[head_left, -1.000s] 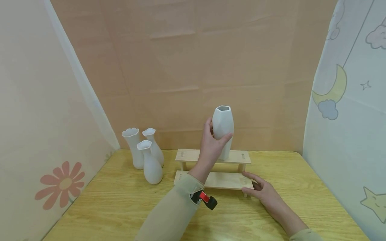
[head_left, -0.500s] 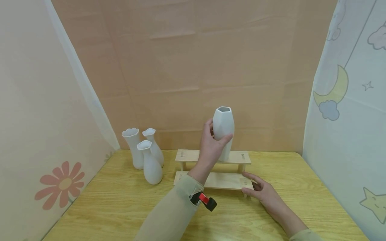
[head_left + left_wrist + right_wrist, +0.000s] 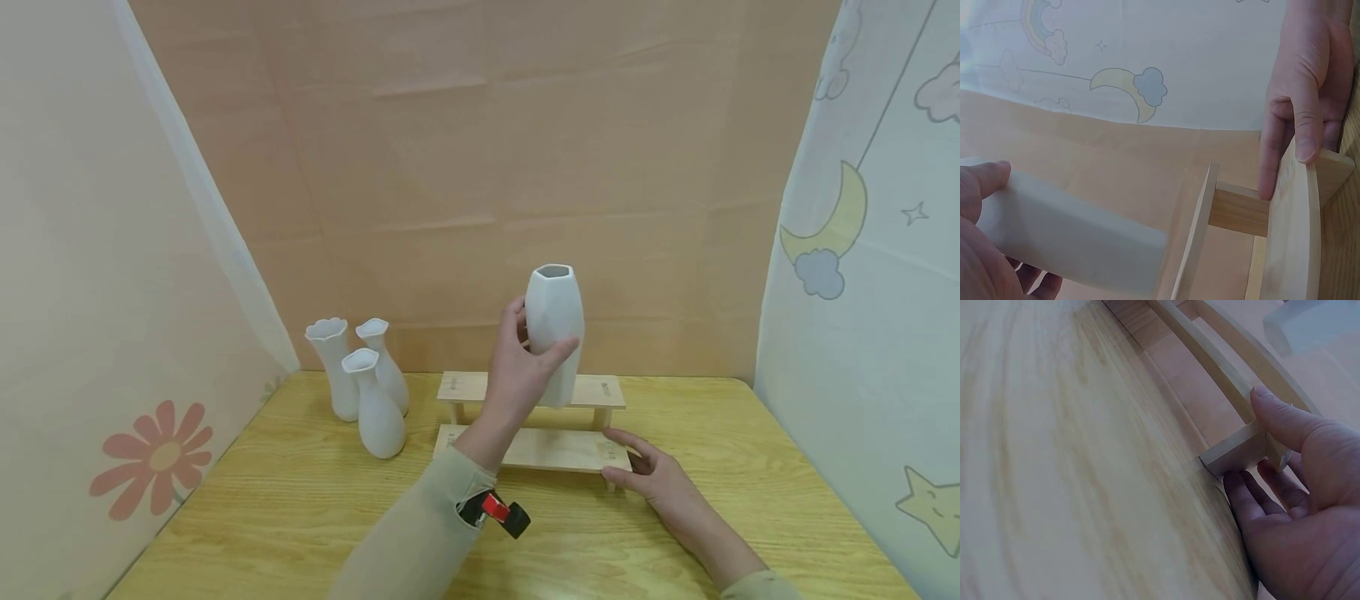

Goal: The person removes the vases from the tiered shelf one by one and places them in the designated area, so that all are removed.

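My left hand (image 3: 517,367) holds a white faceted vase (image 3: 557,312) with a five-sided mouth, thumb in front and fingers behind. The vase is nearly upright in front of the upper board of a two-tier wooden stand (image 3: 555,450). In the left wrist view a narrow gap separates the base of the vase (image 3: 1085,237) from the upper board (image 3: 1197,231). At the right end of the lower board, my right hand (image 3: 660,479) grips the stand. Its thumb lies on the board's edge in the right wrist view, while the fingers curl around the leg (image 3: 1235,450).
Left of the stand, three white vases stand close together: one with a scalloped rim (image 3: 330,358), one at the back (image 3: 386,367) and a bulbous one in front (image 3: 381,421). They share the yellow wood-grain table (image 3: 300,517). Cloth hangs behind (image 3: 480,167) and on both sides.
The faceted vase has come slightly toward me, its base now lower in the head view against the upper board. My left forearm drew back a little with it. The right hand keeps its place.
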